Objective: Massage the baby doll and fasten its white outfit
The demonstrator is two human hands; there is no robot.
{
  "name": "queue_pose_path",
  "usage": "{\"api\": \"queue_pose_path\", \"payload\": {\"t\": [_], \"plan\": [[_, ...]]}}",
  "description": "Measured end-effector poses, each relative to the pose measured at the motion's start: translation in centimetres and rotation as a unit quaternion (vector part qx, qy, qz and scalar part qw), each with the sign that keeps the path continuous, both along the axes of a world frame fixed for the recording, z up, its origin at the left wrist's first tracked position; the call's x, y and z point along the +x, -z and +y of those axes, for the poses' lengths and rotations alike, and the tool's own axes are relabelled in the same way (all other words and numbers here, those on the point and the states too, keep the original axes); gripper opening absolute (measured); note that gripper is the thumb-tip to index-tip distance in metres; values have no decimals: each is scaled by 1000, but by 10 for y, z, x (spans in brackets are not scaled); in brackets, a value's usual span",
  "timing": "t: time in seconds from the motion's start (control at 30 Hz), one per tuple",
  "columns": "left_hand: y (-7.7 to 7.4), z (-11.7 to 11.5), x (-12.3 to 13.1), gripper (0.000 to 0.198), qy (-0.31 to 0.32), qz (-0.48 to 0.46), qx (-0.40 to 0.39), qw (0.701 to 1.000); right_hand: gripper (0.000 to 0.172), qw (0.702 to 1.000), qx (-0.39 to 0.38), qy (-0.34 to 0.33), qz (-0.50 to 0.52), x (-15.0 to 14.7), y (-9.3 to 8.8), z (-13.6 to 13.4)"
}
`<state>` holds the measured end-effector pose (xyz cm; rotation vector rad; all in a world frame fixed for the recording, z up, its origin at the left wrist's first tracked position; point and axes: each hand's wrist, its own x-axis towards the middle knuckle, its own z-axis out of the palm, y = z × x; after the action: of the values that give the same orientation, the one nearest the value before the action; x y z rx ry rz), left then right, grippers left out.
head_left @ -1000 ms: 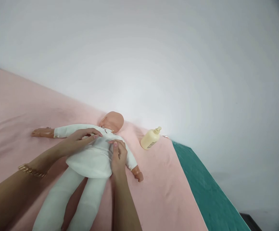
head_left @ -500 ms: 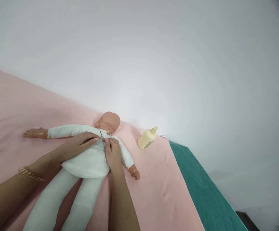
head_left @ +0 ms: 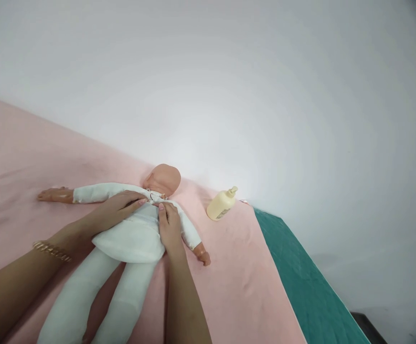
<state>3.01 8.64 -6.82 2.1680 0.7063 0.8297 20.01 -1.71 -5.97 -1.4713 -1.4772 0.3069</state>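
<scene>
A doll (head_left: 132,236) with a white cloth body lies on its back, its head away from me and its arms spread. My left hand (head_left: 122,208) lies on the left side of its chest, fingers extended and slightly apart. On the right side of the chest rests my right hand (head_left: 169,223), with its thumb and fingers apart at the tips. Both hands touch the white cloth just below the doll's neck, a small gap between them. Neither holds anything that I can see.
A pale yellow pump bottle (head_left: 221,205) stands right of the doll on a pink sheet (head_left: 244,267). Green material (head_left: 301,267) shows beyond the sheet's right edge. A white wall (head_left: 208,95) rises behind, and a dark object (head_left: 367,327) is at the lower right.
My left fingers have moved slightly away from the middle of the chest, widening the gap between my hands. The whole view has shifted a little.
</scene>
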Motion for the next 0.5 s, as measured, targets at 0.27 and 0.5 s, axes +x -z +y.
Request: {"api": "queue_pose_path", "payload": {"t": [0.27, 0.5], "plan": [[5, -1, 2, 64, -9, -20, 26, 999, 32, 1000, 17, 1, -20, -2, 0, -6], [3, -3, 6, 64, -13, -13, 31, 999, 31, 999, -10, 4, -51, 1, 2, -4]]}}
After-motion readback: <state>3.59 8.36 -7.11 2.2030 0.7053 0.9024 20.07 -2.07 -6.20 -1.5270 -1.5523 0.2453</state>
